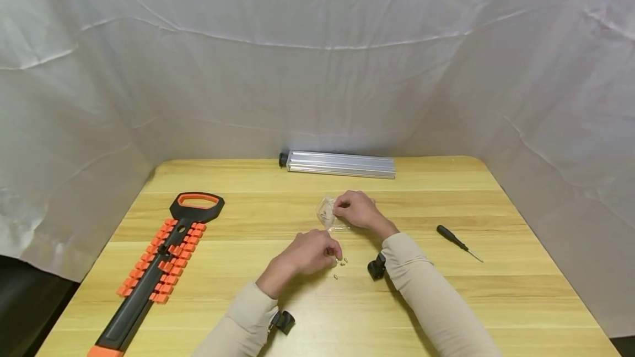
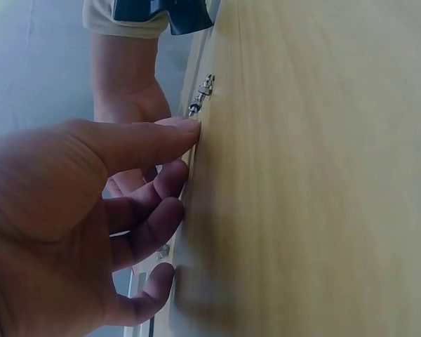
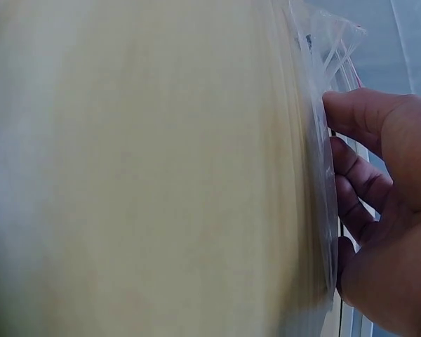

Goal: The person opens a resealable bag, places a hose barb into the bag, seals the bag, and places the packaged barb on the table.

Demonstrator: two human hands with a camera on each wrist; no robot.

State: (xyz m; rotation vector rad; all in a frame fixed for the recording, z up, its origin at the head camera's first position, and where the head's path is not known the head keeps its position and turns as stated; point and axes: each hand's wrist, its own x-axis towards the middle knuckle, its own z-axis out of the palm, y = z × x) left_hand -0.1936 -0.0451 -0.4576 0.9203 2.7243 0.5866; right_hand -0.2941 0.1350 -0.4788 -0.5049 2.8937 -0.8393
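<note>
step: bagging loose screws, frame centre | left hand fingertips pressed on worktop, gripping nothing | right hand pinched clear bag | next: needs a fine pinch on one screw

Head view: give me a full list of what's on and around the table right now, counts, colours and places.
Light wooden table: one, yellow-tan, fills the lower frame.
White draped cloth backdrop: one, behind and beside the table.
Silver aluminium rail with a black end cap: one, far edge, centre.
Orange and black socket-holder rack with a handle: one, left side.
Small black-handled screwdriver: one, right side.
Clear plastic zip bag: one, centre, under the right hand.
Small metal screws: a few, silver, loose by the left hand.
Left hand: fingertips down at the screws.
Right hand: holds the bag.
Beige sleeves: two.
</note>
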